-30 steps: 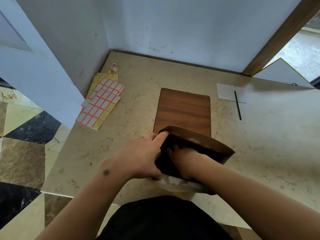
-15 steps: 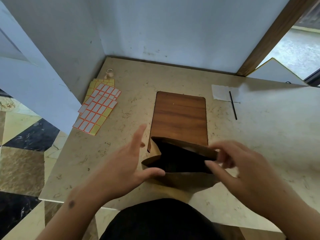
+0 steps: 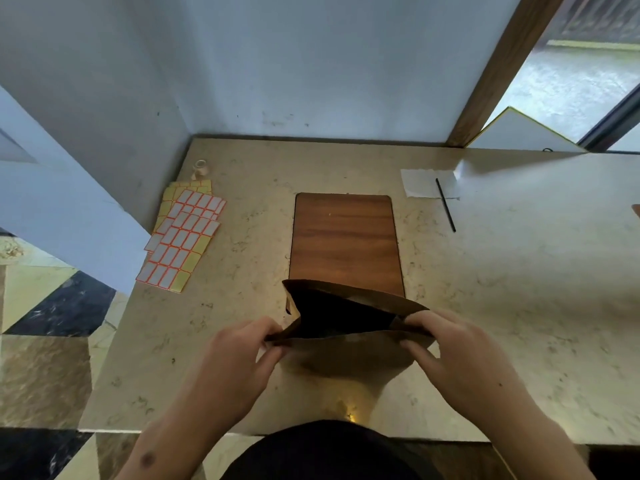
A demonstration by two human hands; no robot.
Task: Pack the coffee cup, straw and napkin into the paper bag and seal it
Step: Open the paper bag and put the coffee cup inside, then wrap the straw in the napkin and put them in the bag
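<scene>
Both hands, left hand [image 3: 242,355] and right hand [image 3: 450,351], pinch the open paper bag [image 3: 349,337] at the near tabletop [image 3: 519,289] edge, while straw [image 3: 446,205] and napkin [image 3: 420,183] lie unpacked toward the far right corner.

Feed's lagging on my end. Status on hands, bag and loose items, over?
Left hand and right hand pinch opposite ends of paper bag mouth, held open. Straw and napkin on counter, far right, unpacked. Cup not visible. Nothing blocking.

Brown paper bag [image 3: 349,351] upright, mouth open, on counter.
</scene>
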